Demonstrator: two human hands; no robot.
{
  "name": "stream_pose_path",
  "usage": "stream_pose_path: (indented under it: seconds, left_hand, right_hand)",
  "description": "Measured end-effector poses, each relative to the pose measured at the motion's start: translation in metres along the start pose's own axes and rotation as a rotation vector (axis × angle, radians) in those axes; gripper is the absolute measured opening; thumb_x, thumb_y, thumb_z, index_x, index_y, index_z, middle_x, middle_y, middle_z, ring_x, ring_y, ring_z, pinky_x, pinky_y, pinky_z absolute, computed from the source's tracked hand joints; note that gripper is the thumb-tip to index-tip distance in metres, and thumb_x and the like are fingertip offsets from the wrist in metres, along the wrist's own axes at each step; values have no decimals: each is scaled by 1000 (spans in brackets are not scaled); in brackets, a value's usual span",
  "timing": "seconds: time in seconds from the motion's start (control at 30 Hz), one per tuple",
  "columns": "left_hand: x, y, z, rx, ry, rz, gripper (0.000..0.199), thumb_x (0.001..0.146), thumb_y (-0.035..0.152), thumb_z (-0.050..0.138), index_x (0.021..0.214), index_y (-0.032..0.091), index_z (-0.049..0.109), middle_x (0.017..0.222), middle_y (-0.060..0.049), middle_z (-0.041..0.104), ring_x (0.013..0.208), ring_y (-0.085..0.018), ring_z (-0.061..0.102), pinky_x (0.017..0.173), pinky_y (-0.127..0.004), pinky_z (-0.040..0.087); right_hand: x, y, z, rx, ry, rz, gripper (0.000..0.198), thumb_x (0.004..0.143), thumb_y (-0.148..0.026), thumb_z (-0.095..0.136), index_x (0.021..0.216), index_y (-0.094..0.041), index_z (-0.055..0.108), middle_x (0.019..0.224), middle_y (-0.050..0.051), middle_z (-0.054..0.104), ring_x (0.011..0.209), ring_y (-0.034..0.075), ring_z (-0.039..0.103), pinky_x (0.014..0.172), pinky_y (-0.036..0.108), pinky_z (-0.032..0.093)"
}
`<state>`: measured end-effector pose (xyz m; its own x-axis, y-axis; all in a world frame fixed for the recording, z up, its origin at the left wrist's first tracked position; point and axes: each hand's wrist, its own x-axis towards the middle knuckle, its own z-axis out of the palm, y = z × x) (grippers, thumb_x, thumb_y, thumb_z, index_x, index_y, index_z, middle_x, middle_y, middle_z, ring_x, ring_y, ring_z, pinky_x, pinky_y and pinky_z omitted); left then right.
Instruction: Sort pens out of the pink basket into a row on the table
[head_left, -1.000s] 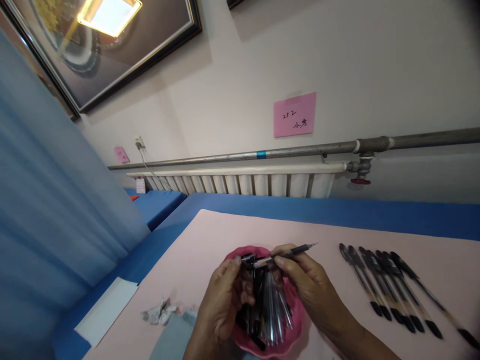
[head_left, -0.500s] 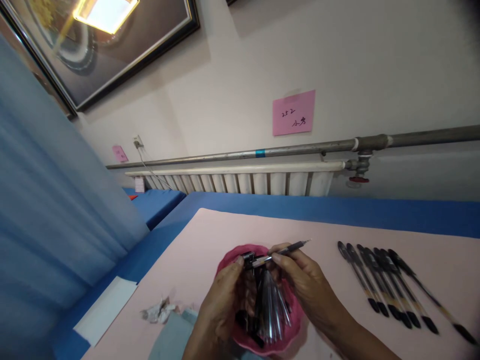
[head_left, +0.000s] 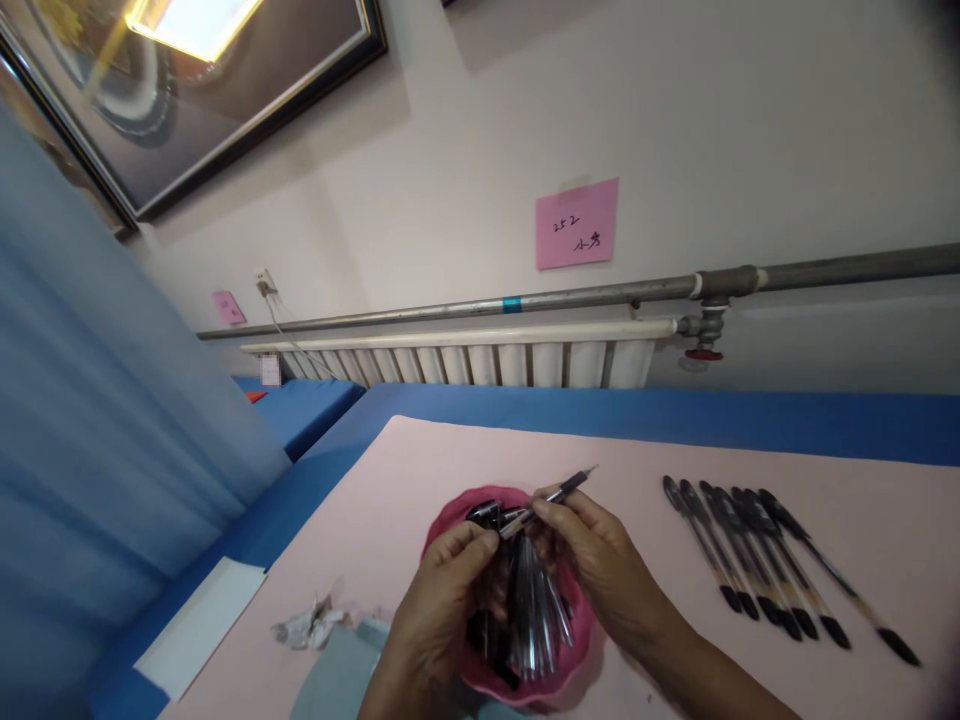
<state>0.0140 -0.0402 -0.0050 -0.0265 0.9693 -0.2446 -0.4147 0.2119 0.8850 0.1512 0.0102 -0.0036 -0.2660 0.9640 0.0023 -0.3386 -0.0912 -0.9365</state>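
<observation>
Above a pink scalloped bowl [head_left: 581,655], my right hand [head_left: 592,545] pinches a pen [head_left: 559,493] with a clear barrel and dark grip. Its bare tip points up and to the right. My left hand [head_left: 442,590] is closed at the pen's rear end, thumb and forefinger pressed together there. Inside the bowl lie several clear pen barrels [head_left: 536,620] and black pen parts [head_left: 484,513], partly hidden by my hands. To the right, several capped black pens [head_left: 757,550] lie side by side on the pink sheet.
A pink sheet [head_left: 420,450] covers much of the blue surface [head_left: 600,405]. Left of the bowl are crumpled tissue [head_left: 307,625], grey-blue cloth or paper [head_left: 337,675] and a white sheet [head_left: 199,625]. A blue curtain [head_left: 112,400] hangs at left; a radiator [head_left: 480,362] stands behind.
My left fingers have come away from the black part near the bowl's far rim and now close at the pen's rear end. The pen tip is tilted more upward. The view has shifted slightly.
</observation>
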Motion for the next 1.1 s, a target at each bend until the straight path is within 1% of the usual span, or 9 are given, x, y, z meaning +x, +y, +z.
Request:
stream_pose_path:
  seconds: [0.1,0.2,0.27,0.4,0.53,0.63,0.77,0.97,1.1]
  left_hand:
    - [0,2,0,15,41,37,27,64,34,72,74,15,57,59,3,53,48,-6,47,45,-18,39]
    - [-1,2,0,40,15,-35,35,72,48,61,73,13,58,58,0,54,45,-7,47,42,-20,37]
    - [-1,1,1,53,-13,-70,38,74,51,57,70,13,57,54,0,53,40,-7,43,39,-20,33]
    - [1,-4,1,65,12,-23,32,67,44,67,70,15,53,50,4,49,39,-5,40,39,-18,32]
    - [5,-7,-2,177,18,8,33,71,47,62,69,16,50,49,5,48,39,-6,39,41,-19,33]
    - [7,-3,-5,304,112,63,36,74,51,55,70,16,52,52,3,50,43,-7,43,43,-20,34]
    - [5,5,-10,410,280,148,32,73,48,57,69,17,52,52,5,47,46,-8,42,44,-19,33]
    - [5,9,-20,488,351,214,29,74,46,56,70,17,53,56,4,50,50,-9,43,48,-20,34]
    - [6,9,-24,549,404,237,28,73,46,56,73,17,57,58,3,53,52,-10,46,50,-22,36]
  right_hand:
    - [0,1,1,6,24,15,20,71,-37,64,71,-17,60,53,-5,54,48,10,46,46,21,36]
    - [-1,0,1,-19,30,14,20,70,-36,64,70,-17,60,55,-4,55,48,10,47,47,22,37]
    - [-1,-1,1,-26,24,9,20,70,-36,64,70,-17,60,53,-4,54,48,10,46,47,22,37]
    - [1,2,-1,-26,12,47,22,72,-38,62,66,-18,56,49,-5,52,45,9,45,44,21,34]
    - [4,4,-2,-41,9,97,24,72,-39,60,66,-18,53,49,-5,51,43,9,44,42,21,32]
    - [4,-1,-4,-95,45,64,22,74,-39,59,68,-18,53,47,-5,51,42,10,44,42,22,33]
    - [5,-8,-8,-182,65,15,18,75,-36,56,69,-20,52,46,-5,52,39,11,45,40,23,33]
    - [7,-5,-14,-293,98,-50,26,75,-43,57,63,-21,52,46,-6,49,40,10,43,41,23,33]
    - [11,1,-17,-293,68,-55,25,75,-40,58,62,-20,52,45,-8,46,41,9,40,42,22,31]
